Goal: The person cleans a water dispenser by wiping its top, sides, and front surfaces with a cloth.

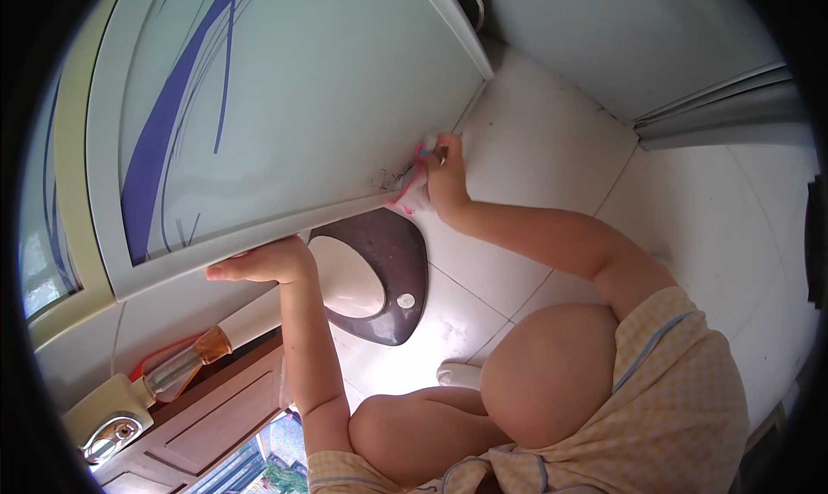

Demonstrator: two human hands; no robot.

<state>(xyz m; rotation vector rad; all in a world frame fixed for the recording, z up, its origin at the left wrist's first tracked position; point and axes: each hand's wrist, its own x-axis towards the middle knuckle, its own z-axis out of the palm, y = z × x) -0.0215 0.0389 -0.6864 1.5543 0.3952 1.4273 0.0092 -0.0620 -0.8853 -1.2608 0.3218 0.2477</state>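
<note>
My right hand [444, 179] is closed round a crumpled pale cloth [415, 188] with a pink edge. The cloth lies against the lower right of a frosted glass door [319, 97]. Beside the cloth, some dark thin marks show on the glass. A white frame surrounds the door, and purple curved stripes run down its left side. My left hand [267, 261] rests along the near edge of that frame, its visible fingers stretched out flat. Part of this hand is turned away from view.
Below the door stands a dark rounded base [401, 261] with a white post. A white and amber appliance part [181, 365] lies at lower left near a brown panelled door [224, 408]. Pale tiles [552, 149] cover the floor. A grey panel [638, 37] rises at upper right.
</note>
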